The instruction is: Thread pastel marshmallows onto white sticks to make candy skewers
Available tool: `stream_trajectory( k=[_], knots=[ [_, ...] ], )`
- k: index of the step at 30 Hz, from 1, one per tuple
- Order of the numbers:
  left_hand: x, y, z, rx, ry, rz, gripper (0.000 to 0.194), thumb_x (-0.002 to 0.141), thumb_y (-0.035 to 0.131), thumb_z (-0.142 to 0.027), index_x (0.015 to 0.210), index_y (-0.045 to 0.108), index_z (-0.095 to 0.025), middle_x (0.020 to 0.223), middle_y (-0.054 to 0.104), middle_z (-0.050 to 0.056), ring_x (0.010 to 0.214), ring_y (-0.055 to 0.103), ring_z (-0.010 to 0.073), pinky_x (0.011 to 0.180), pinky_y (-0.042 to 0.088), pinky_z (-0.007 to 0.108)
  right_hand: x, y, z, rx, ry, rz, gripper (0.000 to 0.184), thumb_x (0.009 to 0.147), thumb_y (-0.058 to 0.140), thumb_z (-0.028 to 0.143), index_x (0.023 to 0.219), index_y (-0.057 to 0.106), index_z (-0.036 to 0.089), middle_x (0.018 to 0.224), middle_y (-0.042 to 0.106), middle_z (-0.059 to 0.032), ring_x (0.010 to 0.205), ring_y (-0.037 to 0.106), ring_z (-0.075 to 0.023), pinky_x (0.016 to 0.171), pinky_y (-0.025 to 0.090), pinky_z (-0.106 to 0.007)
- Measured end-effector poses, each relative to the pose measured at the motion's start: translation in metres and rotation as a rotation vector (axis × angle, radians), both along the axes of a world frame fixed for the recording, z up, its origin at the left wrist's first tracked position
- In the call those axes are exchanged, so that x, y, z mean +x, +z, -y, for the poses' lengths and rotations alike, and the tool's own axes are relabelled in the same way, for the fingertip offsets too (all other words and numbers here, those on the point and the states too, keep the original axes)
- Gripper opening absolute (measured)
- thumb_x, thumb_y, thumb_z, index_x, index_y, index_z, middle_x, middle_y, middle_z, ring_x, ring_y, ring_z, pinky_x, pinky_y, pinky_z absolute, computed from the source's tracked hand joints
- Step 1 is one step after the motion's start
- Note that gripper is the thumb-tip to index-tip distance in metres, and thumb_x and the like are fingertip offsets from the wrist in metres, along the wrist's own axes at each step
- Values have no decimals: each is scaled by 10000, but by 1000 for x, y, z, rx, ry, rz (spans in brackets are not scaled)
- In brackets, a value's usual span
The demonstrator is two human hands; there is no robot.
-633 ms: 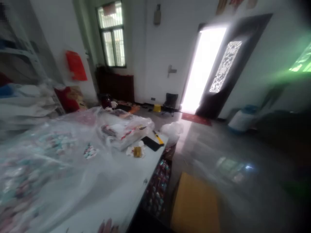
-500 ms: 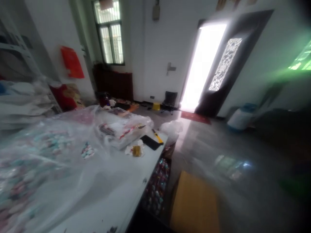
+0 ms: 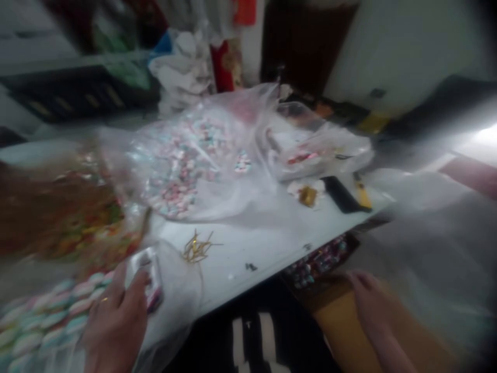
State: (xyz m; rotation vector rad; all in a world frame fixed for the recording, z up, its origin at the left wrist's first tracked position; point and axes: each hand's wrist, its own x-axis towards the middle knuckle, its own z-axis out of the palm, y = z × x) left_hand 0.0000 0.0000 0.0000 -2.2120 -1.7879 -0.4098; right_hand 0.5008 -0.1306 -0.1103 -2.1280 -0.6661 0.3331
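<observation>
Touching a silvery, rounded case [image 3: 154,272] at the near left of the white table [image 3: 229,254], the left hand [image 3: 116,313] in the head view has its fingers partly bent; whether it grips the case cannot be told. Right hand [image 3: 367,298], blurred: above a cardboard box [image 3: 341,326] at near right, fingers close together, nothing visible in them, degree of opening unclear. Thin golden sticks [image 3: 196,248] lie right of the case; a clear bag of pastel pieces [image 3: 184,168] lies farther off.

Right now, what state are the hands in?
Left hand: on a silvery object; grip unclear.
Right hand: nothing visible in it; blurred, open or closed unclear.
</observation>
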Motion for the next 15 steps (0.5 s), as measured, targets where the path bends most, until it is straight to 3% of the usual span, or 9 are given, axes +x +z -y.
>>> stream_trajectory(
  k=[2, 5, 8, 10, 13, 15],
  knots=[
    [-2, 5, 9, 23, 85, -89, 323, 951, 432, -268, 1199, 612, -167, 1479, 395, 123, 1091, 583, 363, 905, 507, 521, -26, 7, -49, 57, 193, -5, 369, 758, 555, 534, 821, 669, 188, 792, 677, -90, 712, 632, -243, 704, 541, -359],
    [-6, 2, 30, 1, 181, -147, 330, 969, 424, -269, 1213, 612, -149, 1448, 437, 130, 1092, 585, 347, 918, 500, 482, -75, 20, -100, 245, 664, 202, 236, 884, 532, 373, 870, 680, 191, 799, 689, -69, 709, 635, -200, 706, 534, -305],
    [-11, -7, 60, -42, 243, -145, 326, 970, 434, -271, 1221, 612, -162, 1420, 475, 118, 1084, 596, 310, 917, 504, 422, -125, 35, -129, 427, 1129, 468, 215, 932, 465, 173, 985, 671, 196, 916, 691, -82, 788, 627, -186, 745, 517, -302],
    [-13, -13, 82, -70, 259, -130, 320, 973, 430, -288, 1197, 621, -162, 1391, 504, 124, 1077, 602, 292, 905, 512, 397, -153, 43, -140, 468, 1365, 538, 260, 925, 431, 107, 1045, 647, 184, 972, 669, -101, 829, 600, -196, 767, 512, -327],
    [-13, -23, 113, -138, 309, -120, 330, 981, 410, -303, 1190, 626, -166, 1369, 523, 133, 1075, 609, 279, 893, 519, 378, -181, 48, -149, 465, 1585, 506, 265, 908, 412, 70, 1050, 617, 161, 1005, 637, -116, 854, 554, -217, 768, 509, -357],
    [-12, -29, 129, -161, 375, -95, 331, 984, 392, -295, 1164, 643, -175, 1342, 547, 131, 1039, 630, 267, 856, 534, 359, -193, 47, -154, 475, 1629, 446, 254, 901, 413, 59, 1033, 604, 161, 1014, 625, -114, 858, 541, -218, 765, 508, -352]
  ],
)
